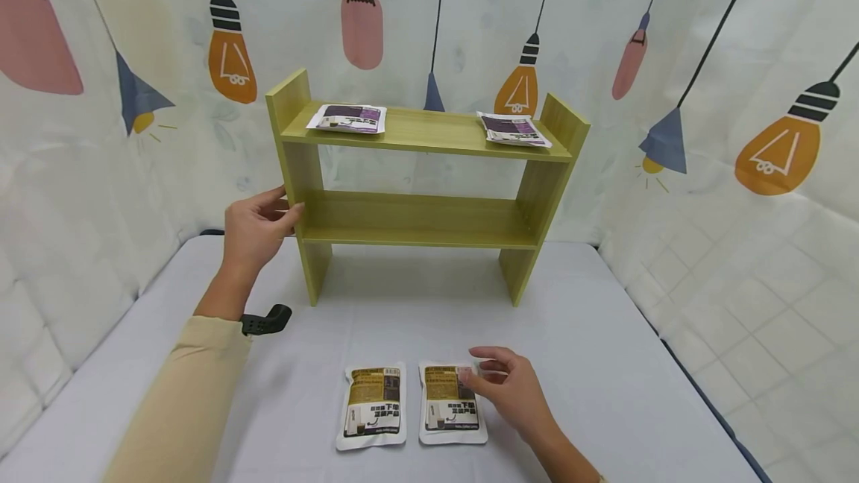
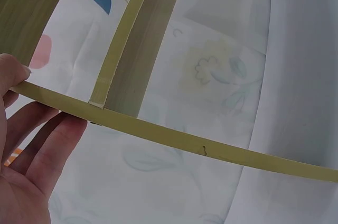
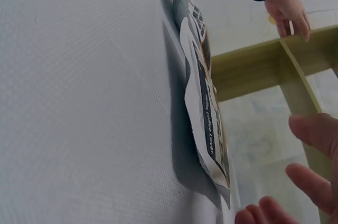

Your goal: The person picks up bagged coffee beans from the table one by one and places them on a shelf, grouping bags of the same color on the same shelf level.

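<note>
Left hand steadies the shelf, right hand reaches for a pouch

The left hand point(image 1: 258, 228) grips the green shelf point(image 1: 416, 218) upright at nine o'clock; the right hand point(image 1: 511, 387), fingers relaxed, touches the right pouch point(image 1: 448, 402) on the desk point(image 1: 604, 364); pinching its top edge should lift it cleanly.

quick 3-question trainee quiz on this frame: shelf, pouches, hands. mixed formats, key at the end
1. True or false: the left hand holds the wooden shelf by its left upright.
2. How many purple packets lie on the top board?
3. The right hand is at: A) the left brown pouch B) the right brown pouch C) the lower board.

Key: 1 true; 2 two; 3 B.
</note>
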`<action>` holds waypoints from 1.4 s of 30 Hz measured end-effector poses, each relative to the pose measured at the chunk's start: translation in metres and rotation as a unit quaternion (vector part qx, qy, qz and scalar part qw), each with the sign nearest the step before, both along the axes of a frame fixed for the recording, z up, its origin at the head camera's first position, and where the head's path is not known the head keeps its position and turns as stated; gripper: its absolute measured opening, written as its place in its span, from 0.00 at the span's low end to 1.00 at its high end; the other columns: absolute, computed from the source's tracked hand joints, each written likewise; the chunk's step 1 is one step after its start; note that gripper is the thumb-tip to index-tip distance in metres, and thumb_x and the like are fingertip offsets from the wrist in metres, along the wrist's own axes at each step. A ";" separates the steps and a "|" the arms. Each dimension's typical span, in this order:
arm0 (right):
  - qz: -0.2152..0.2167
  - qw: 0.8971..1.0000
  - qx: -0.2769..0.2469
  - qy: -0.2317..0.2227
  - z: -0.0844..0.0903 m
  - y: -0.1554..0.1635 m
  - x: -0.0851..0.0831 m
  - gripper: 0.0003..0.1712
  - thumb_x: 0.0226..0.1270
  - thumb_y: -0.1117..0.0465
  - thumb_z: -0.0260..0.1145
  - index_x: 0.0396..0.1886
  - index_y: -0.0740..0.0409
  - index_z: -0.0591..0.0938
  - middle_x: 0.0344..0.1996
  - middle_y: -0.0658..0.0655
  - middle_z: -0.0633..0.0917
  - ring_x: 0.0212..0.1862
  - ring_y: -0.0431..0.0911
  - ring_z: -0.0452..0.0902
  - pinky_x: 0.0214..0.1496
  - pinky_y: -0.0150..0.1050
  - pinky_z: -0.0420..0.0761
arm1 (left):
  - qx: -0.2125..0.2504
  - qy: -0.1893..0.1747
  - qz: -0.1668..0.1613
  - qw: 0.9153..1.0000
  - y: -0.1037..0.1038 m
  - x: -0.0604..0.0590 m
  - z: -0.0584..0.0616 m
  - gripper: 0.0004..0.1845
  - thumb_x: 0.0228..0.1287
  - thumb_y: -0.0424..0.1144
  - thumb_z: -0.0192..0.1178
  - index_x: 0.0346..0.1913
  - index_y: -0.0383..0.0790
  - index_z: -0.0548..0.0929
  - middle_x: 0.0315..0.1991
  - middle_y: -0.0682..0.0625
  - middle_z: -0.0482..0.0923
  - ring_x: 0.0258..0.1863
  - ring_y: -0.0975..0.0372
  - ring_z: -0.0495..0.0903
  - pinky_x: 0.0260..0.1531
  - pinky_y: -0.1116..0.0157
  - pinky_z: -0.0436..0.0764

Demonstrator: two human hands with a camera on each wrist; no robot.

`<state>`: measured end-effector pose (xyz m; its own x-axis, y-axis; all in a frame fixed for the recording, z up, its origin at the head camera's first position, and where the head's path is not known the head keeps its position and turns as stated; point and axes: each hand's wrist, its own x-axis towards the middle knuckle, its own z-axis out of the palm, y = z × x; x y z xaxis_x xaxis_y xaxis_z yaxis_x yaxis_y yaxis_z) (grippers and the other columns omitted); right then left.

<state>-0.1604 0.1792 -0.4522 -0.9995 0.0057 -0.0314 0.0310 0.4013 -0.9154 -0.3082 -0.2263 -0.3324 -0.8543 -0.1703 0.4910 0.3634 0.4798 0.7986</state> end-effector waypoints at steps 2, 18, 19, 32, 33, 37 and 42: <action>-0.002 1.000 0.023 -0.005 0.000 0.000 0.003 0.29 0.52 0.52 0.83 0.54 0.52 0.87 0.56 0.60 0.85 0.49 0.51 0.85 0.52 0.47 0.87 | 0.001 -0.001 -0.001 1.000 0.000 0.000 0.000 0.28 0.68 0.50 0.67 0.70 0.49 0.78 0.52 0.35 0.87 0.30 0.83 0.81 0.31 0.79 0.84; 0.048 0.989 0.142 -0.009 0.000 -0.008 0.010 0.34 0.47 0.49 0.85 0.55 0.52 0.85 0.49 0.58 0.85 0.43 0.46 0.78 0.42 0.40 0.80 | 0.000 -0.006 0.000 1.000 -0.001 -0.001 0.000 0.29 0.69 0.52 0.66 0.70 0.50 0.77 0.52 0.36 0.87 0.30 0.83 0.82 0.31 0.78 0.84; 0.052 0.988 0.143 -0.010 0.000 -0.008 0.010 0.34 0.47 0.50 0.85 0.55 0.52 0.85 0.49 0.59 0.84 0.42 0.46 0.78 0.41 0.39 0.80 | 0.001 -0.006 0.000 1.000 -0.001 0.000 0.000 0.29 0.69 0.52 0.66 0.70 0.50 0.77 0.52 0.36 0.87 0.30 0.83 0.82 0.31 0.78 0.84; 0.081 0.989 0.119 -0.005 -0.002 -0.012 0.007 0.34 0.46 0.55 0.85 0.55 0.57 0.84 0.45 0.61 0.81 0.35 0.44 0.79 0.31 0.32 0.78 | -0.005 -0.009 0.000 1.000 0.001 0.001 0.001 0.29 0.69 0.52 0.65 0.71 0.48 0.77 0.54 0.36 0.86 0.30 0.83 0.81 0.31 0.79 0.84; 0.081 0.989 0.121 -0.005 -0.002 -0.012 0.007 0.34 0.46 0.54 0.85 0.55 0.56 0.84 0.45 0.61 0.80 0.36 0.43 0.79 0.32 0.32 0.78 | -0.005 -0.009 0.001 1.000 0.001 0.001 0.001 0.29 0.69 0.51 0.65 0.71 0.48 0.77 0.54 0.36 0.86 0.30 0.83 0.81 0.31 0.79 0.84; 0.078 0.989 0.127 0.001 -0.003 -0.014 0.006 0.34 0.45 0.55 0.85 0.54 0.56 0.84 0.45 0.62 0.79 0.36 0.44 0.78 0.33 0.31 0.77 | -0.005 -0.008 0.003 1.000 0.001 0.001 0.001 0.29 0.70 0.51 0.65 0.70 0.49 0.77 0.53 0.36 0.86 0.31 0.83 0.81 0.31 0.79 0.84; 0.073 0.987 0.141 0.003 -0.003 -0.015 0.006 0.34 0.43 0.54 0.86 0.53 0.54 0.84 0.44 0.61 0.77 0.36 0.46 0.75 0.35 0.32 0.75 | -0.004 -0.005 0.004 1.000 0.001 0.001 0.001 0.28 0.69 0.50 0.65 0.70 0.49 0.77 0.53 0.36 0.87 0.30 0.84 0.81 0.31 0.79 0.84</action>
<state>-0.1544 0.1642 -0.4554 -0.9905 -0.1305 -0.0423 -0.0517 0.6406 -0.7661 -0.3069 -0.2249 -0.3317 -0.8577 -0.1734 0.4841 0.3517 0.4890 0.7982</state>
